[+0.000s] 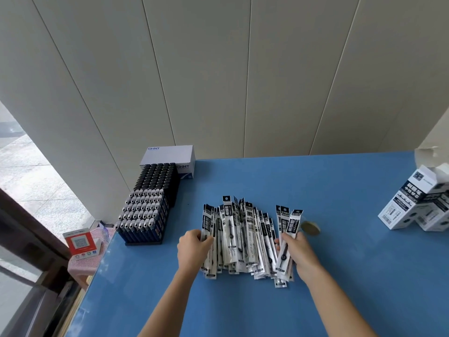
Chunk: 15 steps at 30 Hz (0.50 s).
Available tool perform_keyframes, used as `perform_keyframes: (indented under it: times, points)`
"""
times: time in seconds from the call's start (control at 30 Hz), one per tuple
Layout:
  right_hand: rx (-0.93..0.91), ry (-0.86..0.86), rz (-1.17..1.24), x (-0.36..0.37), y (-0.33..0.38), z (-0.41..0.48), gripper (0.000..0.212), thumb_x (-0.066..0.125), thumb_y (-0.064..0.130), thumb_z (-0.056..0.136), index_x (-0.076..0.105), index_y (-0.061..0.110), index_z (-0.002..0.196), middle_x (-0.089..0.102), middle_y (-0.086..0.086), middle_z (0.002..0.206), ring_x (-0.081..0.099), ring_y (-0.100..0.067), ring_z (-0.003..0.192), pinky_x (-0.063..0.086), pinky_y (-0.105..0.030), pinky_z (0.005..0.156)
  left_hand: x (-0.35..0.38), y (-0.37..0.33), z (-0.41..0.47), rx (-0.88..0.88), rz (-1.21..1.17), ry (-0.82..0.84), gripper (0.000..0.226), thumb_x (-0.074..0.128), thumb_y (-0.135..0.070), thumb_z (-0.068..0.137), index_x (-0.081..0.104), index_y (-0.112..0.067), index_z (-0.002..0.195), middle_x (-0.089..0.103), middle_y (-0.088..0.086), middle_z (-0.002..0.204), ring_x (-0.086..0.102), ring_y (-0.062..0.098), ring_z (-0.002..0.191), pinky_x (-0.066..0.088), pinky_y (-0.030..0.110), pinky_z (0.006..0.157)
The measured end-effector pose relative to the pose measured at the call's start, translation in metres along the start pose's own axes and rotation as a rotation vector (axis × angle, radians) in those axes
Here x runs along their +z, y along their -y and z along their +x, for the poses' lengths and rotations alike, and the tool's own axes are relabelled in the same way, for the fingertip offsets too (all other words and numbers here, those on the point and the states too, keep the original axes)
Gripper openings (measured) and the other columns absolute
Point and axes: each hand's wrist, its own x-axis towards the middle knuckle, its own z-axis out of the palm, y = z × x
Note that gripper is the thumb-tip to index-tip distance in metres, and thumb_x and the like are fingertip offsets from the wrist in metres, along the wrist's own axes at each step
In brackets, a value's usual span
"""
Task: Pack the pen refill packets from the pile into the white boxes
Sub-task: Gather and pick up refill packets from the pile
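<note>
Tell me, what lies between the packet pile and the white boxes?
Head view: a small round yellowish disc beside the black-and-white packet pile, then bare blue tabletop up to the white cardboard boxes.

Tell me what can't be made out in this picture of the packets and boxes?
Head view:
Boxes: cut off by the right edge; count and contents unknown.
Packets: overlapping, so uncountable; print too small to read.
Round thing: blurred, half behind the packets that the right hand holds.
Left hand: fingertips hidden among packets.
</note>
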Motion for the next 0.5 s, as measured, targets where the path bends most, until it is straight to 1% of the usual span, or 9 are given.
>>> perform_keyframes:
  times: [0.13,0.2,0.27,0.3,0.33,0.37,0.4,0.43,0.5]
  points:
    - [0.003,0.007,-0.019,0.003,0.001,-0.007,0.009,0.041,0.013,0.097,0.042,0.006,0.102,0.057,-0.007,0.076,0.053,-0.017,0.062,0.04,-0.028,0.055,-0.006,0.004,0.002,-0.014,0.008,0.008,0.042,0.058,-0.014,0.077,0.024,-0.017,0.051,0.026,-0.002,0.046,0.025,0.018,0.051,0.018,0.026,0.052]
    - [0.006,0.011,-0.015,0.005,0.002,-0.011,0.008,0.041,0.014,0.097,0.042,0.007,0.101,0.057,-0.007,0.08,0.055,-0.017,0.062,0.041,-0.027,0.054,-0.008,0.006,0.003,-0.023,-0.003,0.018,0.041,0.056,-0.014,0.08,0.023,-0.016,0.055,0.025,-0.001,0.05,0.024,0.018,0.054,0.018,0.028,0.053]
    - [0.003,0.025,-0.032,0.006,0.002,-0.015,0.009,0.041,0.014,0.097,0.042,0.007,0.101,0.057,-0.006,0.08,0.055,-0.016,0.061,0.04,-0.027,0.054,-0.009,0.008,0.006,-0.042,-0.026,0.034,0.039,0.052,-0.015,0.085,0.023,-0.014,0.06,0.028,0.001,0.056,0.026,0.019,0.057,0.021,0.029,0.054]
    - [-0.005,0.034,-0.033,0.007,0.002,-0.017,0.009,0.041,0.014,0.097,0.042,0.006,0.102,0.057,-0.006,0.079,0.054,-0.016,0.061,0.04,-0.027,0.055,-0.01,0.009,0.007,-0.054,-0.038,0.051,0.036,0.05,-0.016,0.088,0.025,-0.013,0.062,0.034,0.004,0.059,0.029,0.02,0.058,0.024,0.03,0.056]
    - [-0.012,0.044,-0.027,0.007,0.002,-0.019,0.01,0.041,0.013,0.097,0.043,0.005,0.102,0.057,-0.005,0.079,0.053,-0.016,0.062,0.041,-0.028,0.056,-0.012,0.009,0.008,-0.06,-0.05,0.071,0.031,0.048,-0.017,0.09,0.029,-0.012,0.065,0.044,0.006,0.064,0.033,0.02,0.059,0.028,0.031,0.057]
    - [-0.021,0.052,-0.022,0.007,0.001,-0.021,0.01,0.042,0.013,0.097,0.044,0.005,0.102,0.057,-0.005,0.079,0.052,-0.015,0.062,0.042,-0.028,0.059,-0.014,0.009,0.008,-0.064,-0.077,0.09,0.027,0.046,-0.017,0.092,0.034,-0.011,0.069,0.054,0.007,0.072,0.039,0.02,0.059,0.033,0.032,0.058]
    - [-0.038,0.059,-0.029,0.007,0.0,-0.022,0.01,0.042,0.013,0.097,0.045,0.005,0.101,0.058,-0.005,0.081,0.05,-0.015,0.063,0.042,-0.029,0.063,-0.018,0.007,0.007,-0.067,-0.128,0.104,0.022,0.044,-0.018,0.094,0.037,-0.012,0.074,0.061,0.006,0.079,0.045,0.019,0.059,0.039,0.033,0.06]
    - [-0.056,0.064,-0.046,0.007,0.0,-0.024,0.01,0.042,0.014,0.096,0.046,0.006,0.099,0.059,-0.004,0.084,0.049,-0.014,0.064,0.041,-0.03,0.068,-0.022,0.005,0.006,-0.068,-0.198,0.116,0.019,0.043,-0.018,0.096,0.039,-0.013,0.077,0.063,0.005,0.082,0.05,0.019,0.058,0.043,0.034,0.06]
    - [-0.088,0.087,-0.07,0.006,-0.001,-0.028,0.012,0.043,0.017,0.097,0.049,0.009,0.091,0.059,-0.004,0.087,0.046,-0.014,0.065,0.038,-0.031,0.073,-0.03,0.001,0.002,-0.055,-0.337,0.149,0.017,0.041,-0.017,0.098,0.037,-0.011,0.082,0.063,0.007,0.08,0.054,0.021,0.057,0.045,0.033,0.051]
